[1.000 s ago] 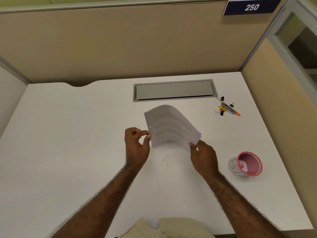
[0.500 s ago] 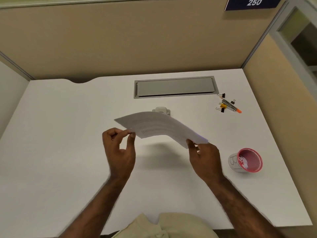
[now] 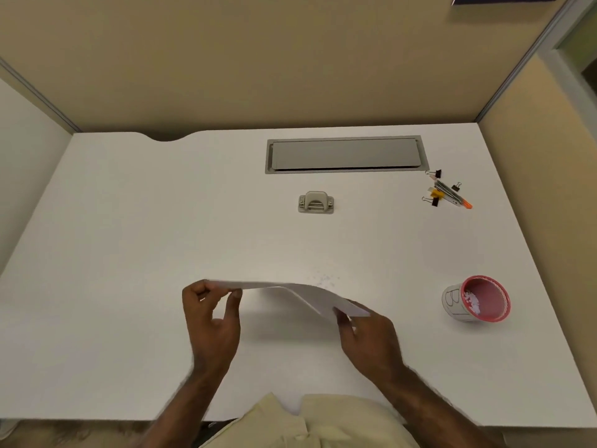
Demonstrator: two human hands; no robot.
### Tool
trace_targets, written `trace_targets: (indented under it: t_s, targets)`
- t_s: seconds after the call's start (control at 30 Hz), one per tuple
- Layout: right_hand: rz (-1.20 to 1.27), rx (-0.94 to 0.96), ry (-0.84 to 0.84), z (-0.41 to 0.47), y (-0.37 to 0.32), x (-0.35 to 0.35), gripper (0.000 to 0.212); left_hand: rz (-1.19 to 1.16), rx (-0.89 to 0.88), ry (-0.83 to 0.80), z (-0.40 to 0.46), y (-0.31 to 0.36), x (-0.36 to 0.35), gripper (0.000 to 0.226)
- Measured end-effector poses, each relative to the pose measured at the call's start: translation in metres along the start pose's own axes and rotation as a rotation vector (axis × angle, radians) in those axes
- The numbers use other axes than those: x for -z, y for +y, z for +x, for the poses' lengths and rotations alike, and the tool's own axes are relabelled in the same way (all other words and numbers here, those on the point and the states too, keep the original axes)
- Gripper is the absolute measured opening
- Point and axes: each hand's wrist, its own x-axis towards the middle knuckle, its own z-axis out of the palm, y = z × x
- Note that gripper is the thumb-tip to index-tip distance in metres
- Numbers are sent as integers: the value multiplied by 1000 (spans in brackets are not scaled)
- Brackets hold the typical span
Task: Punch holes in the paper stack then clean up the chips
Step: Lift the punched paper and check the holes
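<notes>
1. My left hand [image 3: 213,328] pinches the left corner of the paper stack [image 3: 290,294]; thumb and fingers [image 3: 235,300] are pressed onto the edge, with the rest of the hand curled below it.
2. My right hand [image 3: 371,337] grips the right corner of the same stack, thumb on top and fingers underneath, out of sight.
3. The paper stack is held above the white counter [image 3: 129,253], clear of the surface and seen nearly edge-on. It bows upward in the middle and slopes down toward my right hand. Its shadow falls on the counter beneath it.
4. The paper chips [image 3: 326,279] lie scattered on the counter just beyond the far edge of the stack, as a small loose cluster of pale dots.
5. The hole punch [image 3: 316,202], grey metal, sits on the counter farther back, well apart from both hands and roughly in line with the chips.
6. A pink-rimmed cup [image 3: 478,299] stands on the counter to the right of my right hand, apart from it. White bits are visible inside it against the pink interior.
7. A grey cable hatch [image 3: 345,154] is set flush into the counter behind the hole punch.
8. Near the hatch's right end lies a small pile of binder clips and pens [image 3: 447,194], one with an orange tip.
9. Beige partition walls [image 3: 258,59] enclose the counter at the back and right.
</notes>
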Motion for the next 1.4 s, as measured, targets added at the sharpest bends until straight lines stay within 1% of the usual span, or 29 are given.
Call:
trace_targets:
  t_s: [0.07, 0.17, 0.23, 0.33, 0.4, 0.47, 0.53, 0.6, 0.67, 0.77, 0.87, 0.97, 1.03, 1.1, 1.23, 1.4]
  targets:
    - [-4, 12, 10, -1, 2, -3, 41, 46, -46, 25, 4, 4, -3, 40]
    - [-129, -2, 62, 3, 1, -7, 7, 61, 8, -49, 9, 9, -9, 36]
    - [-151, 36, 148, 9, -2, -5, 5, 39, -26, -36, 16, 14, -9, 33]
    - [-104, 81, 235, 29, -12, 9, 5, 29, -116, 18, 34, 28, -5, 34]
    - [-73, 24, 231, 44, -19, 23, 14, -8, -143, 43, 46, 44, -2, 31]
    - [-13, -18, 184, 61, -28, 38, 17, -46, -156, 40, 59, 55, -1, 19]
    - [50, -18, 147, 76, -35, 53, 18, -45, -162, 11, 72, 65, 0, 6]
    - [64, -19, 125, 87, -41, 64, 19, -35, -119, -23, 82, 75, 2, 8]
    - [77, -48, 100, 95, -43, 69, 15, -56, -51, -58, 88, 83, 4, 5]
    - [168, -69, 52, 102, -43, 70, 12, -62, 19, -140, 96, 85, 5, 5]
    - [309, -117, -18, 108, -42, 70, 16, -81, 131, -215, 104, 77, 7, 9]
    - [433, -205, -68, 114, -42, 67, 23, -87, 222, -280, 109, 67, 9, 6]
    - [511, -260, -94, 118, -41, 63, 26, -92, 275, -305, 112, 60, 11, 4]
    - [564, -311, -131, 122, -40, 58, 23, -107, 340, -326, 114, 52, 15, 6]
    - [613, -404, -228, 126, -40, 45, 22, -148, 485, -358, 115, 34, 23, 7]
    - [612, -492, -332, 129, -48, 23, 21, -150, 588, -366, 115, 9, 36, 4]
